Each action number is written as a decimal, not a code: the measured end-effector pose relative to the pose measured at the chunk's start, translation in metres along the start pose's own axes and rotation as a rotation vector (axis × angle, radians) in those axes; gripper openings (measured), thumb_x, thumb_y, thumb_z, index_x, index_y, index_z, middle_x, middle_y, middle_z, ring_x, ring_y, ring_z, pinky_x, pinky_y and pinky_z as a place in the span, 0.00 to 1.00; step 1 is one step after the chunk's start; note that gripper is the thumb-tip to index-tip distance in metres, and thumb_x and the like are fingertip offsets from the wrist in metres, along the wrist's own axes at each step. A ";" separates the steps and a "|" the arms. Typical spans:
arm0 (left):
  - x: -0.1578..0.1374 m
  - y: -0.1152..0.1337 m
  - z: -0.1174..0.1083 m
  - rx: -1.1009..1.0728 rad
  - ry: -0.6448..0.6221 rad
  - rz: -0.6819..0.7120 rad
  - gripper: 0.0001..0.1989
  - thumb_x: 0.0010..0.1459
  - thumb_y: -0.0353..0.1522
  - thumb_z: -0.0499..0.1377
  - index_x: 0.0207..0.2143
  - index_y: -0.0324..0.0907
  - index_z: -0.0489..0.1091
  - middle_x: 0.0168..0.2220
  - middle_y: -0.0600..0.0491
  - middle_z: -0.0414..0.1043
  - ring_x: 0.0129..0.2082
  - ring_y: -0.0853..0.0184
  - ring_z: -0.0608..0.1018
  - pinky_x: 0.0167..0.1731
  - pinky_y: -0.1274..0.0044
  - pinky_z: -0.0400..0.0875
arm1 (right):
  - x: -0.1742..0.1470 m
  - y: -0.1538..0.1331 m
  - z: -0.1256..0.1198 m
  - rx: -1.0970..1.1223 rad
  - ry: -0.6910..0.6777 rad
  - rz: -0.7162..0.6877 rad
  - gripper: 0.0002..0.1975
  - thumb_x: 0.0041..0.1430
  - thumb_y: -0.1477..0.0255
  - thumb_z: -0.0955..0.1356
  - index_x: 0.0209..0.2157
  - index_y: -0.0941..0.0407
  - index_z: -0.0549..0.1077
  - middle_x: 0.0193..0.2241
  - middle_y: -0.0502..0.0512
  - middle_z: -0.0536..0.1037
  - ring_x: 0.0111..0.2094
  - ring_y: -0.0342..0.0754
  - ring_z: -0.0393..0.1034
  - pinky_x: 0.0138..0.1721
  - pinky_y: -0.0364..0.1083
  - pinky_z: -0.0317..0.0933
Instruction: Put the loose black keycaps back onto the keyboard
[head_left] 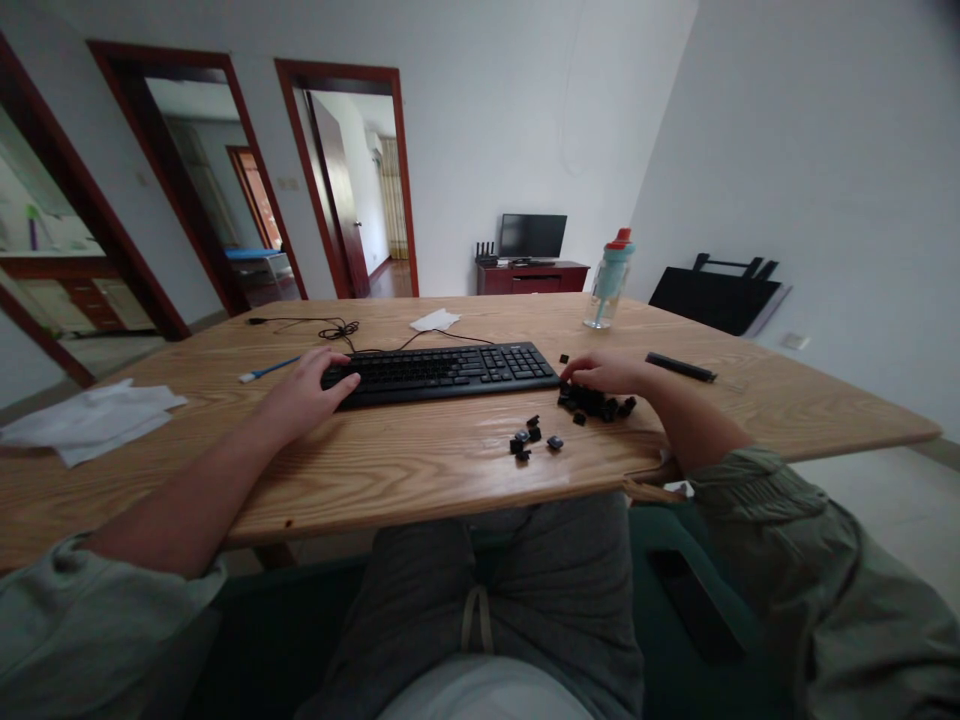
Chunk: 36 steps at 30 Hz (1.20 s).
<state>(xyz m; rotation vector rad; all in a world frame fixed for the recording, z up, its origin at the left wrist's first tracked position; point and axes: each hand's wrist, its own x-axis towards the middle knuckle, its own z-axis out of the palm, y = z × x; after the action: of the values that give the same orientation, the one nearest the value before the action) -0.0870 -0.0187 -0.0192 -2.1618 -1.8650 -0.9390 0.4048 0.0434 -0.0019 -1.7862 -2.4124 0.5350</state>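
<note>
A black computer keyboard lies on the wooden table, and its left keys look dark and partly stripped. My left hand grips the keyboard's left end, thumb on the near side and fingers at the back. Just off the right end, my right hand reaches down over a pile of black keycaps. Its fingers are bent together at the pile's left edge; whatever is between the fingertips is hidden. Closer to me lie several loose keycaps, and a single keycap sits behind the right hand.
The keyboard cable coils behind it. White tissues lie at the left, with a smaller tissue at the back. A blue brush-like stick, a water bottle and a black bar-shaped tool are also on the table.
</note>
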 end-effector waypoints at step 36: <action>-0.004 0.025 -0.030 -0.303 0.196 -0.004 0.15 0.57 0.40 0.59 0.42 0.40 0.72 0.52 0.47 0.73 0.44 0.61 0.78 0.37 0.71 0.76 | -0.040 -0.022 0.013 -0.011 0.132 -0.241 0.15 0.54 0.57 0.70 0.35 0.53 0.80 0.43 0.57 0.79 0.40 0.53 0.73 0.43 0.50 0.66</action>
<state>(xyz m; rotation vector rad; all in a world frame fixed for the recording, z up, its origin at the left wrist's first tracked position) -0.0750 -0.0421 0.0093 -2.1264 -1.7290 -1.4593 0.3939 -0.0031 -0.0015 -1.4540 -2.4931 0.3669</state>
